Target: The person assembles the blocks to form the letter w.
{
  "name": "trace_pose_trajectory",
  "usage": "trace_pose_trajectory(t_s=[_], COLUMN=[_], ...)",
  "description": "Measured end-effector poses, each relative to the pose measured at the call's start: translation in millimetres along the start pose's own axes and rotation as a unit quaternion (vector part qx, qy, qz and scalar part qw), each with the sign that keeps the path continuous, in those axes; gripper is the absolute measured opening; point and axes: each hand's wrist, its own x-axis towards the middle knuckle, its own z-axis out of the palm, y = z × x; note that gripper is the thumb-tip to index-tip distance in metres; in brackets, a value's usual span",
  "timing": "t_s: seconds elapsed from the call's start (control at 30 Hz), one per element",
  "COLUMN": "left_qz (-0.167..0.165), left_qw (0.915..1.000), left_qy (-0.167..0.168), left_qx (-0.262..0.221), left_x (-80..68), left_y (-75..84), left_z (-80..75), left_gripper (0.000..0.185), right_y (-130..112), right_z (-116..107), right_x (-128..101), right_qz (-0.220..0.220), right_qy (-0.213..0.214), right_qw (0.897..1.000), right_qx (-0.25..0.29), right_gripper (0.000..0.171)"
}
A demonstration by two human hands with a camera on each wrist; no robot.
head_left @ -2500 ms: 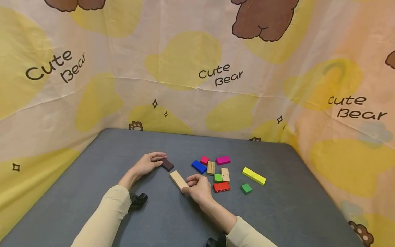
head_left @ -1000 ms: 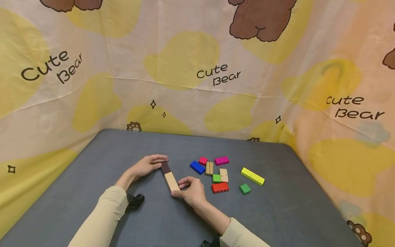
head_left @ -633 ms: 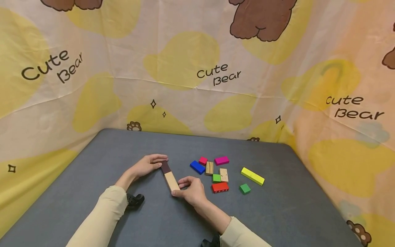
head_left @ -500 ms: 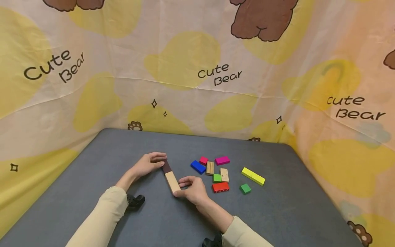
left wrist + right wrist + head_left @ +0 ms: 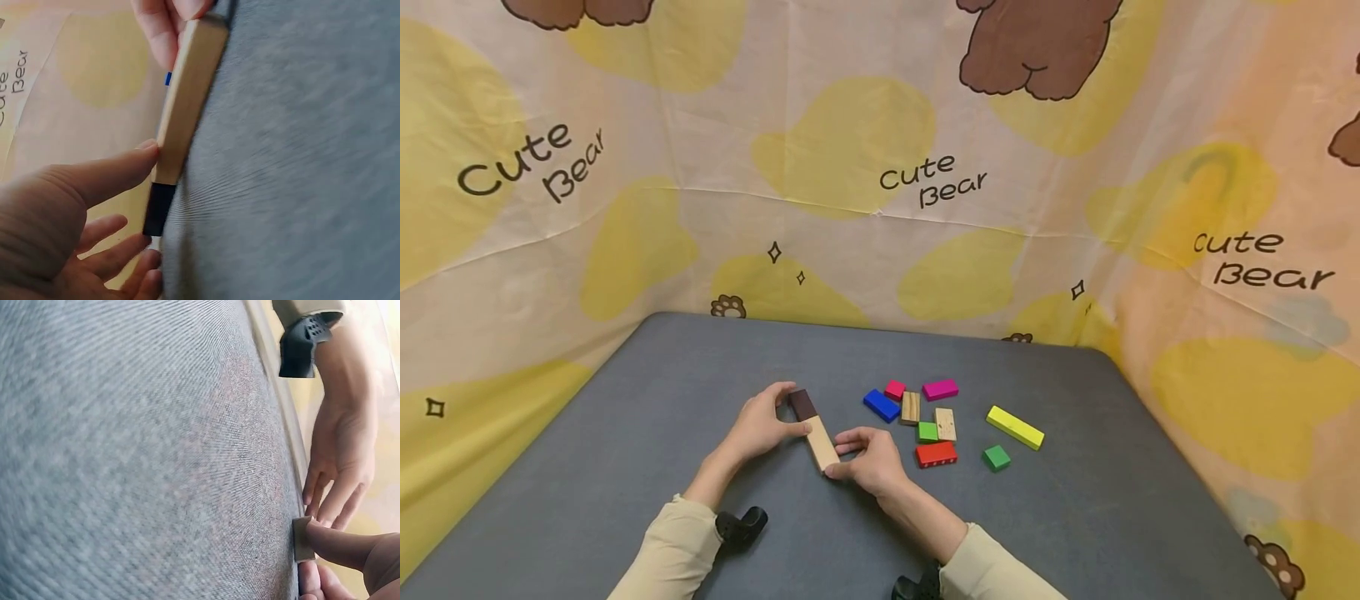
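Observation:
A dark brown block (image 5: 802, 404) and a longer pale wooden block (image 5: 822, 446) lie end to end in one slanting line on the grey tabletop. My left hand (image 5: 760, 425) touches the pale block with its thumb, close to the joint. In the left wrist view, its other fingers reach out beside the far end of the dark block (image 5: 159, 209). My right hand (image 5: 880, 462) pinches the near end of the pale block, thumb on the end face. That end (image 5: 304, 537) shows small under the thumb in the right wrist view.
Right of the pair lie several loose blocks: blue (image 5: 882, 406), pinkish red (image 5: 895, 389), magenta (image 5: 941, 390), striped wood (image 5: 911, 408), speckled wood (image 5: 945, 425), light green (image 5: 927, 432), red (image 5: 936, 455), yellow (image 5: 1015, 427) and darker green (image 5: 997, 458). A printed curtain surrounds the table.
The pale block, in my right hand, has come up against the dark one, which turned into line. My left hand has just moved nearer, its thumb shifting from the dark block to the pale one.

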Motion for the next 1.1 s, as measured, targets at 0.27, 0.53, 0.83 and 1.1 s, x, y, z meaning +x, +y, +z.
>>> trace_pose_trajectory(t_s=[0.27,0.53,0.83,1.1], left_qz=[-0.016,-0.02,-0.006,0.033], left_qw=[0.9992,0.9988,0.9994,0.9991], left_qy=[0.024,0.027,0.028,0.027], left_qx=[-0.028,-0.036,-0.021,-0.007], left_x=[-2.3,-3.8,-4.9,-9.1], left_y=[-3.8,-4.9,-5.2,-5.4], left_z=[6.9,7.1,4.5,5.7], left_gripper=[0.077,0.076,0.073,0.075], right_y=[1.3,2.4,0.5,1.6], right_z=[-0.1,1.4,1.3,1.4], right_x=[0.3,0.4,2.7,0.5], right_qz=[-0.006,-0.012,-0.018,-0.011], right_qy=[0.002,0.008,0.006,0.007], right_qw=[1.0,1.0,1.0,1.0], right_qx=[0.006,0.002,0.001,-0.001], right_gripper=[0.039,0.039,0.038,0.038])
